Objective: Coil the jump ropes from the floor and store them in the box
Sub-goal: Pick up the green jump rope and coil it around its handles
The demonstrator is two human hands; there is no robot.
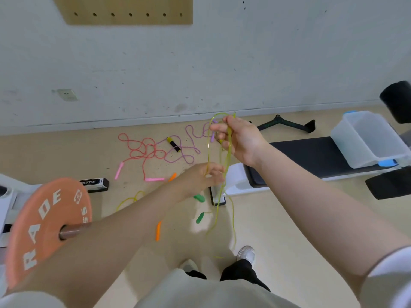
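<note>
My right hand [239, 138] is raised and grips loops of a yellow-green jump rope [228, 143]. Below it, my left hand [203, 176] pinches the same rope, whose strands hang down toward the floor. Its two green handles [199, 217] dangle near the floor. A pink rope [142, 150] with pink handles lies tangled on the floor, and a purple rope [189, 150] with a black and yellow handle [173, 143] lies beside it. The clear plastic box [369, 138] with blue latches sits on the black bench at the right.
A black weight bench [311, 161] runs along the right. An orange weight plate [49, 225] on a bar sticks out at the left. Orange handles [158, 230] and a yellow rope [131, 200] lie on the floor. A black V-shaped handle [287, 125] rests by the wall.
</note>
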